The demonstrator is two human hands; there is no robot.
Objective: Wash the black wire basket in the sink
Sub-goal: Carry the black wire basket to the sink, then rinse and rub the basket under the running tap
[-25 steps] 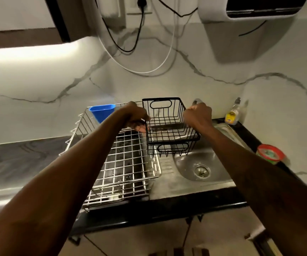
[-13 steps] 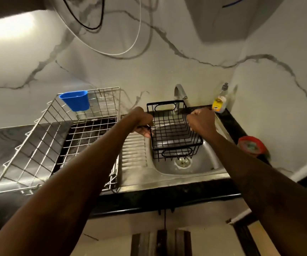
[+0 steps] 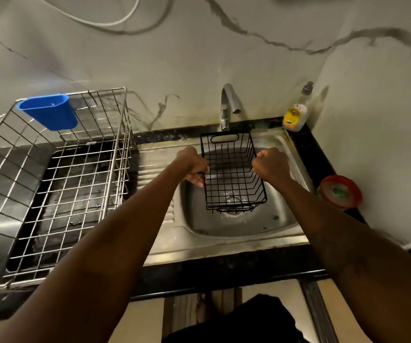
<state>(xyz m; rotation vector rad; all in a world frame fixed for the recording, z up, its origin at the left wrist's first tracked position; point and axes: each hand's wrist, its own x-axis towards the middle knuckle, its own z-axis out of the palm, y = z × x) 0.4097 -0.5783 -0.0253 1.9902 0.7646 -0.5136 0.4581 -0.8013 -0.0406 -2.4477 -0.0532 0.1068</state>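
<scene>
Hands (image 3: 194, 166) (image 3: 271, 165) grip wire basket (image 3: 232, 175); bottle (image 3: 294, 115) label illegible.

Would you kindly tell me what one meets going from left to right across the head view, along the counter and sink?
blue cup → left hand → black wire basket → right hand → soap bottle → red-rimmed round container

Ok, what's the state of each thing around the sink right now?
Black wire basket: empty, upright, held over the sink.
Left hand: grips the basket's left rim.
Right hand: grips its right rim.
Faucet: no water running.
Soap bottle: upright, capped.
Blue cup: hangs on the dish rack's rim.
</scene>
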